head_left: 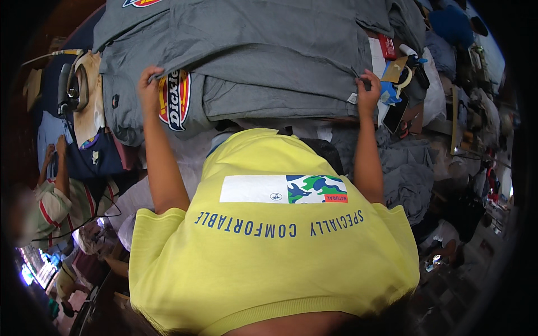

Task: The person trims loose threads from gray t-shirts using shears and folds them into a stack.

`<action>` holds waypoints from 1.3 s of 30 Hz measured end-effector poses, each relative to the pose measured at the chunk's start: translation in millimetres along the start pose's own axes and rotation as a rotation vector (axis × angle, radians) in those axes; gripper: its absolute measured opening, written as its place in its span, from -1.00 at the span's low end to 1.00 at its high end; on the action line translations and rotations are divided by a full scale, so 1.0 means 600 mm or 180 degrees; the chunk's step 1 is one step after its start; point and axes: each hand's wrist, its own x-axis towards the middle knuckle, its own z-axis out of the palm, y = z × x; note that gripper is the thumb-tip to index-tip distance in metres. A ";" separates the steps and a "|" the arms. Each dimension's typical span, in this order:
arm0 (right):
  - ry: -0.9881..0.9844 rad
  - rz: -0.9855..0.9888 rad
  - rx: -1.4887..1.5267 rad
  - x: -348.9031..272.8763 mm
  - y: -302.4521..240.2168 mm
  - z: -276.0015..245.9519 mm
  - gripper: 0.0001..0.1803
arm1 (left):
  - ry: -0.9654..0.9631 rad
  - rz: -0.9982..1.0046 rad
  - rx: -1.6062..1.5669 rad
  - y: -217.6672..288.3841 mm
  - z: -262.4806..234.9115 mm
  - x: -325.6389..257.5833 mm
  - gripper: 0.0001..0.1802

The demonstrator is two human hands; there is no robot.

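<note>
Hands (150, 84) (368, 89) pinch the grey shirt (252, 50) edges, fingertips seemingly tucked under the fabric.

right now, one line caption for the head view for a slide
Both hands, left hand and right hand, pinch the folded edge of a grey shirt spread on a cluttered worktable.

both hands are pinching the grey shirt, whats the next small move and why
Probably draw the held fold toward the body and lay it flat. The left hand and right hand each grip an edge of the grey shirt, which looks only partly folded.
</note>
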 end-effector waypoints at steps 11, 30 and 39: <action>-0.0362 0.0321 0.0126 -0.102 -0.022 -0.088 -0.76 | 0.0728 -0.1016 -0.0322 0.016 -0.062 -0.142 -0.80; 0.0377 0.1183 0.1811 -0.131 -0.008 -0.079 -0.76 | 0.0428 -0.2578 0.0800 0.067 -0.018 -0.168 -0.62; 0.0340 0.1376 0.1712 -0.131 0.000 -0.078 -0.72 | 0.0845 -0.2540 -0.0765 0.049 -0.038 -0.197 -0.72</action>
